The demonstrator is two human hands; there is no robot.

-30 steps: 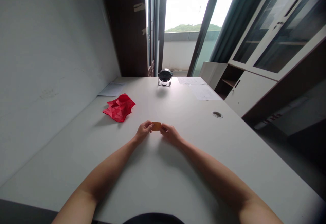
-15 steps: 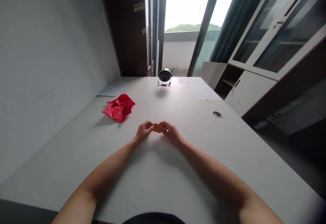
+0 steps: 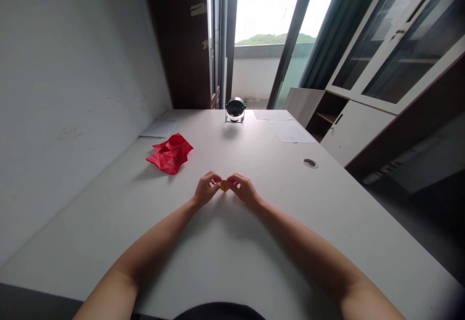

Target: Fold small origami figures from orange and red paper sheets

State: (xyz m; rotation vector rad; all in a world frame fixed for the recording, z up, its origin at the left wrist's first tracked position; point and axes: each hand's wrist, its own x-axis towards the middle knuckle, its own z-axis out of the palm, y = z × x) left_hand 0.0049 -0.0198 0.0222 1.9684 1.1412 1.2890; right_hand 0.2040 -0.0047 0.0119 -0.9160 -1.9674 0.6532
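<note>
A small folded orange paper [image 3: 224, 185] sits between my two hands, just above the white table [image 3: 225, 257], near its middle. My left hand [image 3: 205, 189] pinches its left side with curled fingers. My right hand [image 3: 244, 189] pinches its right side the same way. Only a small orange corner shows between the fingertips. A crumpled, creased red paper [image 3: 170, 153] lies on the table to the left, beyond my hands and apart from them.
A small round black and silver device [image 3: 235, 110] stands at the table's far end. White sheets [image 3: 291, 133] lie at the far right and far left [image 3: 160, 127]. A cable hole [image 3: 310, 163] is on the right. A wall runs along the left; cabinets stand at the right.
The orange paper showed as a flat rectangle between the fingers; now it is tilted, folded smaller and mostly hidden. Both hands have drawn closer together. The red paper has not moved.
</note>
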